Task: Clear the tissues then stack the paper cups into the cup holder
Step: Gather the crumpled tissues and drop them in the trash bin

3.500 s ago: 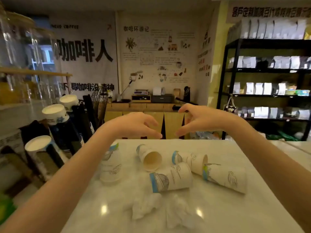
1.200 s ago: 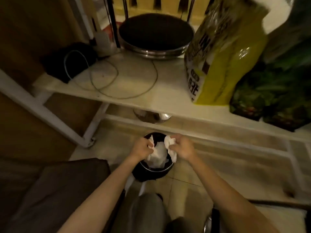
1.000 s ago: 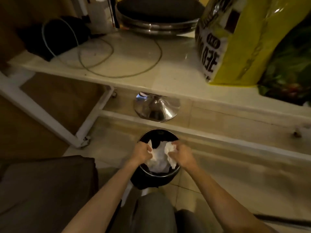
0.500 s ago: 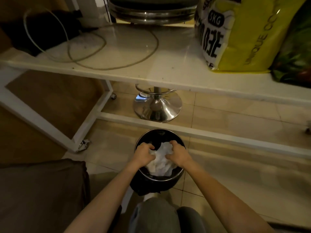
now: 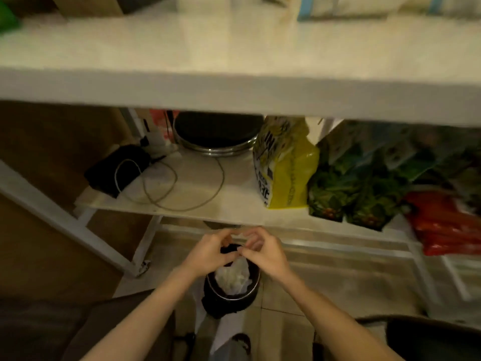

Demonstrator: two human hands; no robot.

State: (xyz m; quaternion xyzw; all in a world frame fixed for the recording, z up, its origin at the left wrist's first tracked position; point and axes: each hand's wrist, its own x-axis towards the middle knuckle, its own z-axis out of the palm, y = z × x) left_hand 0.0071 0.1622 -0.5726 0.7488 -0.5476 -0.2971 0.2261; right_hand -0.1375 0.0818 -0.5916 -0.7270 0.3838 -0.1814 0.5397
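Observation:
Crumpled white tissues [image 5: 234,278] lie inside a small black bin [image 5: 229,306] on the tiled floor, below the counter. My left hand [image 5: 208,254] and my right hand [image 5: 263,252] hover just above the bin's far rim. Their fingertips are close together, the fingers are loosely spread, and neither holds anything. The paper cups and the cup holder are out of view.
The white counter edge [image 5: 234,100] spans the top. On the lower shelf [image 5: 182,212] sit a black pouch with a cable [image 5: 117,175], a yellow bag [image 5: 286,173], green bags [image 5: 351,194] and a red bag [image 5: 447,222]. A brown cushion [image 5: 52,332] is at lower left.
Both hands have let go of the tissues, which now rest in the bin, and have risen above it. The view has tilted up, bringing the counter edge into sight.

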